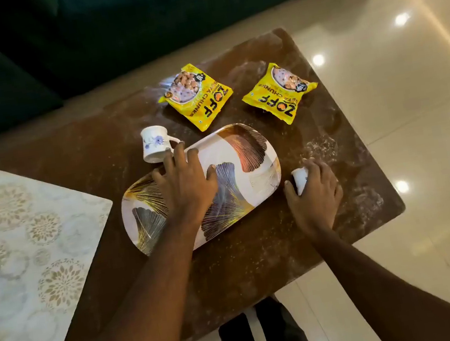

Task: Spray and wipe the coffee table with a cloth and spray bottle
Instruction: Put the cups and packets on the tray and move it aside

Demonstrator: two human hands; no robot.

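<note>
The brown coffee table [96,149] fills the middle of the view, with white dusty smears on its right part. My left hand [183,183] lies flat on a white tray [247,152] with leaf patterns, fingers spread over its far rim. My right hand [314,190] is closed around a small white cup [300,177] standing on the table just right of the tray. Neither a cloth nor a spray bottle shows in the view.
A white cup with a purple flower [154,143] stands just beyond the tray. Two yellow snack packets [197,98] [279,94] lie farther back. A patterned white mat [18,247] covers the table's left. A dark sofa [22,55] lies behind, glossy floor tiles [410,82] to the right.
</note>
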